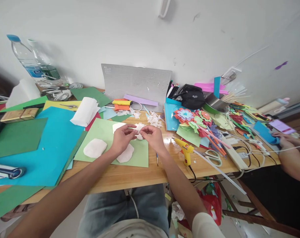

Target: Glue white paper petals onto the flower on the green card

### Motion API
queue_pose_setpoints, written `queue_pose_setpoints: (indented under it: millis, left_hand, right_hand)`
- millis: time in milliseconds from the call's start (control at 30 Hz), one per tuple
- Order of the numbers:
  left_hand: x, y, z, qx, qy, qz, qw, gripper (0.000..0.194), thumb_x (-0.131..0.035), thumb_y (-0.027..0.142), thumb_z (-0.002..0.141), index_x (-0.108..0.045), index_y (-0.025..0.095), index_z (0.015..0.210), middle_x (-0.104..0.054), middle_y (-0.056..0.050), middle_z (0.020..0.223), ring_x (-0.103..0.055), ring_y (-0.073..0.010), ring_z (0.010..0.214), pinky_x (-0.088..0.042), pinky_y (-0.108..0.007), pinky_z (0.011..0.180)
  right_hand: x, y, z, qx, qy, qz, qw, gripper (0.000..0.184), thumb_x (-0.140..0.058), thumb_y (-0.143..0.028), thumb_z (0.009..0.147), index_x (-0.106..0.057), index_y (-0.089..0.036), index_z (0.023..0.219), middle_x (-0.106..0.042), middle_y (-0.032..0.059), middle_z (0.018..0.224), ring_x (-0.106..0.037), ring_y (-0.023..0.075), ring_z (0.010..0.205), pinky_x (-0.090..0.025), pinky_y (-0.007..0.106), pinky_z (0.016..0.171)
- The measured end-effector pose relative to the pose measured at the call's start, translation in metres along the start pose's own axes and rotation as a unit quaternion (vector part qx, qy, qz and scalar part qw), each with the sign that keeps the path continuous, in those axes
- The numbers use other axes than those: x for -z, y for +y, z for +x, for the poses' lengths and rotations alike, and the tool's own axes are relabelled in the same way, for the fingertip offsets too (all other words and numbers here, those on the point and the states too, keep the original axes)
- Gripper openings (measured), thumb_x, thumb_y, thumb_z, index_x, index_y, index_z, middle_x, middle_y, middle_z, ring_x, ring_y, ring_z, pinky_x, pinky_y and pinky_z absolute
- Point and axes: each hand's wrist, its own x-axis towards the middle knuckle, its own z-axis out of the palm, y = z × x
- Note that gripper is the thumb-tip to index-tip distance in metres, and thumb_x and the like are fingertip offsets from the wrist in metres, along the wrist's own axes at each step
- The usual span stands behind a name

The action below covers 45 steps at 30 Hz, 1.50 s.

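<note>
My left hand (122,137) and my right hand (152,135) meet above a light green sheet (140,155) on the wooden table (130,177). Both pinch a small white paper flower (140,127) between their fingertips. Two white foam-like cut shapes lie on the green sheet: one (95,148) to the left, one (126,154) partly under my left wrist. A third white piece (117,126) lies just behind my left hand.
A large blue sheet (48,145) and dark green sheets cover the left. A yellow glue gun (186,150), scissors (213,157), paper flowers (189,119) and a black pouch (193,96) sit right. A grey cutting mat (137,81) leans on the wall. Another person's hand (288,145) is far right.
</note>
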Motion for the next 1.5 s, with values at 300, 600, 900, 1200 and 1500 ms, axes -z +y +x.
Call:
queue_pose_setpoints:
  millis: [300,600,900,1200,1500]
  left_hand:
    - [0.002,-0.001,0.000,-0.007,-0.021,0.016,1.000,0.036,-0.075,0.041,0.071,-0.061,0.019,0.096,-0.071,-0.004,0.080,-0.069,-0.0202,0.079,-0.058,-0.037,0.077]
    - [0.000,0.003,-0.002,-0.001,-0.059,0.008,0.998,0.045,-0.075,0.036,0.071,-0.056,0.020,0.108,-0.071,-0.003,0.082,-0.068,-0.0194,0.083,-0.058,-0.038,0.079]
    - [0.003,0.001,0.003,0.058,-0.047,-0.059,0.995,0.034,-0.082,0.035,0.063,-0.063,0.015,0.084,-0.070,-0.004,0.079,-0.068,-0.0188,0.078,-0.056,-0.040,0.083]
    - [0.003,-0.002,0.002,0.032,-0.067,-0.016,0.997,0.027,-0.075,0.035,0.070,-0.063,0.017,0.085,-0.067,-0.002,0.079,-0.066,-0.0165,0.077,-0.058,-0.035,0.074]
    - [0.001,0.003,-0.001,0.002,-0.070,-0.016,0.997,0.023,-0.073,0.035,0.072,-0.066,0.016,0.082,-0.066,-0.003,0.080,-0.064,-0.0165,0.079,-0.059,-0.035,0.074]
  right_hand:
    - [0.003,-0.006,0.000,-0.018,-0.033,0.030,0.999,0.021,-0.068,-0.037,0.074,-0.072,-0.020,0.085,-0.070,0.0038,0.081,-0.064,0.0163,0.071,-0.055,0.027,0.060]
    - [-0.001,-0.005,0.000,-0.001,-0.007,0.023,1.000,0.010,-0.066,-0.029,0.074,-0.071,-0.020,0.076,-0.070,0.0026,0.077,-0.064,0.0155,0.069,-0.053,0.027,0.065]
    - [-0.007,-0.005,-0.003,-0.085,0.008,0.148,0.985,0.017,-0.073,-0.033,0.068,-0.069,-0.020,0.079,-0.067,0.0013,0.076,-0.062,0.0144,0.068,-0.054,0.026,0.059]
    - [-0.001,-0.003,0.000,-0.035,-0.020,0.075,0.996,0.016,-0.071,-0.032,0.070,-0.073,-0.020,0.080,-0.070,0.0024,0.082,-0.062,0.0152,0.072,-0.054,0.026,0.062]
    - [-0.002,-0.007,-0.001,-0.105,-0.048,0.224,0.968,0.011,-0.070,-0.028,0.067,-0.069,-0.020,0.075,-0.063,-0.0017,0.072,-0.060,0.0126,0.068,-0.054,0.025,0.061]
